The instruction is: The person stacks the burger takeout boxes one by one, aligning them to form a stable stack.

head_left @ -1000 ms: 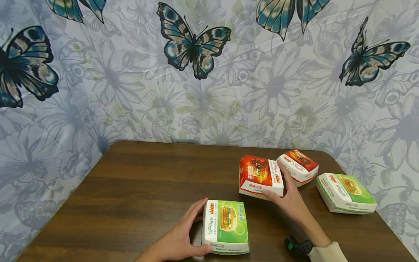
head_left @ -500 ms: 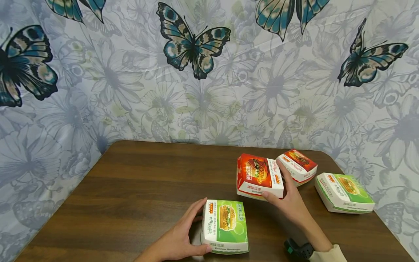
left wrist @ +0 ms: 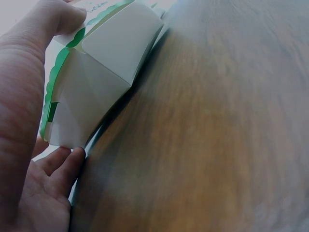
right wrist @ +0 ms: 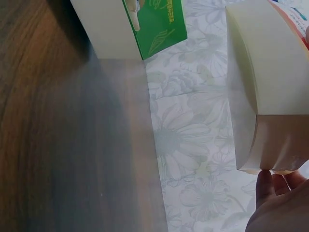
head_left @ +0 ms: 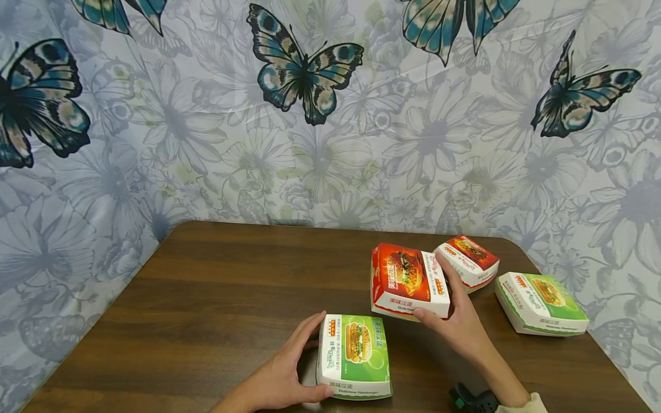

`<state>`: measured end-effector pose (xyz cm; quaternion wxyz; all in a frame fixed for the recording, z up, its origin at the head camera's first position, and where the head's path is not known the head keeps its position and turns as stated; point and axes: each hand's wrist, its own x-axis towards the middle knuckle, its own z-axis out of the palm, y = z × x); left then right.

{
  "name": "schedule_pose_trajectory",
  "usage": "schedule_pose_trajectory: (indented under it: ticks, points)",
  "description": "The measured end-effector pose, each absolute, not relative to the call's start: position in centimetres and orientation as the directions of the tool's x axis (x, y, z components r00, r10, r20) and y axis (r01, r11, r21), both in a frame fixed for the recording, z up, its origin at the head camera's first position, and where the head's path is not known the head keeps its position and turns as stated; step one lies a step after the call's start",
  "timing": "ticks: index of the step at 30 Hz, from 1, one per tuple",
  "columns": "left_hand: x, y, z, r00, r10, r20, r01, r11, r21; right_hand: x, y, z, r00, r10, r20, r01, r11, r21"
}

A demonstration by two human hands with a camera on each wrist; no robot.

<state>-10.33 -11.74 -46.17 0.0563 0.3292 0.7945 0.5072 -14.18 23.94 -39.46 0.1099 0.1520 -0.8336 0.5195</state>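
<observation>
My left hand (head_left: 281, 370) grips a green-and-white hamburger box (head_left: 358, 353) at the front middle of the table, thumb at its near left corner and fingers along its left side. In the left wrist view, the hand's fingertips (left wrist: 72, 157) sit at the lower edge of this box (left wrist: 96, 87). My right hand (head_left: 461, 321) holds a red-and-white hamburger box (head_left: 405, 272), thumb at the near side, fingers at the right side. The right wrist view shows this box (right wrist: 277, 63) raised off the table, its pale underside visible, with fingers (right wrist: 264, 188) at its bottom end.
A second red hamburger box (head_left: 470, 258) stands behind my right hand, partly overlapped by it. Another green hamburger box (head_left: 544, 304) sits near the right edge of the brown wooden table (head_left: 206, 298). A butterfly-print cloth (head_left: 330, 160) hangs behind. A black device (head_left: 472, 398) is at my right wrist.
The red box in my right hand has shifted slightly left and toward me. My left hand and its green box have stayed almost in place. The other boxes show only a slight view shift.
</observation>
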Motion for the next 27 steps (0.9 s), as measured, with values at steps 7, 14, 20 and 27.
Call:
schedule_pose_trajectory:
  ticks: [7, 14, 20, 27]
  points:
    - [-10.3, -11.7, -46.1, -0.798, 0.57, 0.194, 0.418, 0.292, 0.86, -13.5, 23.9, -39.3, -0.925, -0.149, 0.351, -0.381, 0.391, -0.838]
    - [-10.3, -11.8, -46.0, -0.793, 0.574, 0.206, 0.431, 0.289, 0.855, -12.8, 23.6, -39.0, -0.917, -0.158, 0.366, -0.398, 0.376, -0.837]
    - [-10.2, -11.8, -46.0, -0.803, 0.569, 0.179, 0.401, 0.293, 0.868, -12.4, 23.4, -38.8, -0.912, -0.158, 0.378, -0.41, 0.38, -0.829]
    - [-10.1, -11.6, -46.0, -0.788, 0.576, 0.217, 0.443, 0.286, 0.85, -12.1, 23.1, -38.8, -0.904, -0.173, 0.391, -0.427, 0.347, -0.835]
